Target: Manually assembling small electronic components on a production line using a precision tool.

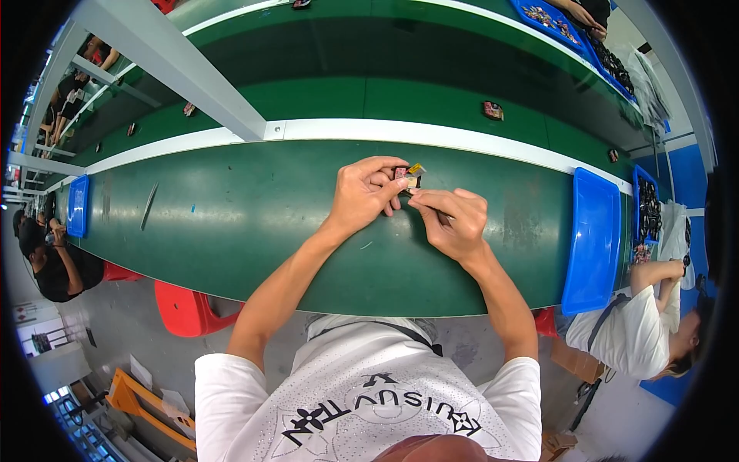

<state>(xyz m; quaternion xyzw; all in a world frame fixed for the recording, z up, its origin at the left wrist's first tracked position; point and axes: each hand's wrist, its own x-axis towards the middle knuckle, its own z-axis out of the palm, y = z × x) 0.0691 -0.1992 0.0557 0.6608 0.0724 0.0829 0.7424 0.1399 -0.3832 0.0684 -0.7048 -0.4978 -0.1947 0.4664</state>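
Observation:
Above the middle of the green bench, my left hand (pixel 360 194) grips a small black-edged part (pixel 401 173) with pink and yellow on it. Its thumb lies across the part and the fingers curl behind. A yellow tab (pixel 416 169) sticks up at the part's upper right. My right hand (pixel 456 221) is closed in a pinch, thumb and forefinger meeting at the part's lower right edge. What lies between those fingertips is too small to make out. Much of the part is covered by my fingers.
A blue tray (pixel 591 242) stands on the bench at right, another blue tray (pixel 78 206) at far left. Beyond a white rail (pixel 431 135), small pieces (pixel 493 111) lie on a green belt. A grey post (pixel 181 69) rises at upper left. Other people sit on both sides.

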